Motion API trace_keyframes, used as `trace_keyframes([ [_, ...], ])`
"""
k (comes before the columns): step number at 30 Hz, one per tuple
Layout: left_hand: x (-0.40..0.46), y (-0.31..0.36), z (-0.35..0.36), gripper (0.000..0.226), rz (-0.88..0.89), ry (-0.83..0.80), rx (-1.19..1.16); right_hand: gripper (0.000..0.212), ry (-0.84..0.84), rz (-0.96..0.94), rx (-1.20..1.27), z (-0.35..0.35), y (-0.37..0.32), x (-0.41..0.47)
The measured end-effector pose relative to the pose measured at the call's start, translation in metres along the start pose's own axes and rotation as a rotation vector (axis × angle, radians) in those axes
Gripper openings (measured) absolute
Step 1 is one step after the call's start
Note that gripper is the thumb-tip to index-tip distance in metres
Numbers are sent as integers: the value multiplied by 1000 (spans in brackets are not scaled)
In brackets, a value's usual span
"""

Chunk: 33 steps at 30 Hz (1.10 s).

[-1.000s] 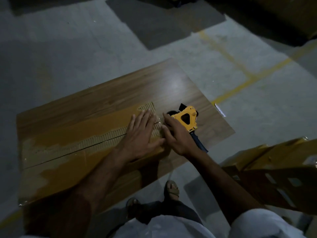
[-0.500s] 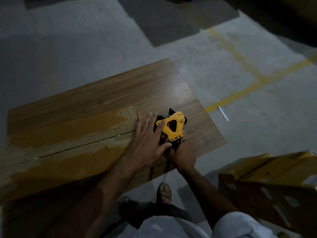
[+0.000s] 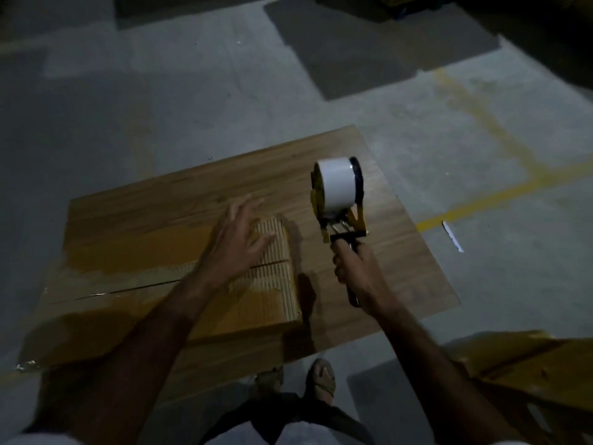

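Right hand [image 3: 359,274] is wrapped around the dark handle of a yellow tape dispenser [image 3: 345,224], a full fist grip. The dispenser is held up off the surface, handle towards the person and head pointing far. The white tape roll [image 3: 337,187] sits at its far end, facing the camera. Left hand [image 3: 234,245] is open with fingers straight and spread, over the right end of a flat cardboard box [image 3: 128,255]. It is blurred, so I cannot tell whether the palm actually touches. The box lies lengthwise left to right with a seam along its middle, glossy yellowish tape patches on top, and corrugated ribbing showing at the right end under the left hand. The dispenser is just right of that end, apart from the box. The box rests on a wood-grain board [image 3: 394,277] lying on the concrete floor [image 3: 160,107]. A yellow line [image 3: 500,194] is painted on the floor at far right, with a white scrap [image 3: 452,236] near it. A second cardboard box [image 3: 529,374] sits near right, partly cut off by the frame. A sandalled foot [image 3: 322,377] shows at the near edge of the board.
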<state>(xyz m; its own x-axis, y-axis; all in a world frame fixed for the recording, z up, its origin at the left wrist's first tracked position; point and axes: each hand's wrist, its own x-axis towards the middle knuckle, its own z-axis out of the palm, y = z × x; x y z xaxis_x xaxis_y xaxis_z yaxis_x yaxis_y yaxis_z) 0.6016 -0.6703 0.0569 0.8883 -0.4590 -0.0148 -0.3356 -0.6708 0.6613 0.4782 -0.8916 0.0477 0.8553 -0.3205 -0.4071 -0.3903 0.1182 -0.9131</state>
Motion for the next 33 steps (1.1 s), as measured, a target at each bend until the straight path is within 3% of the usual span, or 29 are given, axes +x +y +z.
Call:
trace_keyframes([
  [4, 25, -16, -15, 67, -11, -76, -127, 23, -133, -12, 60, 21, -39, 9],
  [9, 47, -33, -24, 74, -144, -131, -373, 19, -107, 30, 81, 47, -51, 14],
  [13, 57, -27, -24, 71, -142, -118, -569, 16, -78, 41, 63, 64, -52, 11],
  [19, 75, 28, -38, 43, 63, 139, -810, 25, -100, -10, -41, 82, -51, 1],
  [22, 92, 60, -59, 56, 153, 146, -828, 32, -102, -42, -112, 88, -48, -4],
  [25, 106, 70, -73, 67, 315, 54, -793, 44, -115, -75, -155, 95, -48, -11],
  [28, 108, 71, -72, 58, 428, 54, -791, 36, -94, -85, -138, 99, -50, -16],
  [33, 100, 73, -58, 44, 390, 203, -858, 27, -57, -75, -156, 107, -48, -26],
])
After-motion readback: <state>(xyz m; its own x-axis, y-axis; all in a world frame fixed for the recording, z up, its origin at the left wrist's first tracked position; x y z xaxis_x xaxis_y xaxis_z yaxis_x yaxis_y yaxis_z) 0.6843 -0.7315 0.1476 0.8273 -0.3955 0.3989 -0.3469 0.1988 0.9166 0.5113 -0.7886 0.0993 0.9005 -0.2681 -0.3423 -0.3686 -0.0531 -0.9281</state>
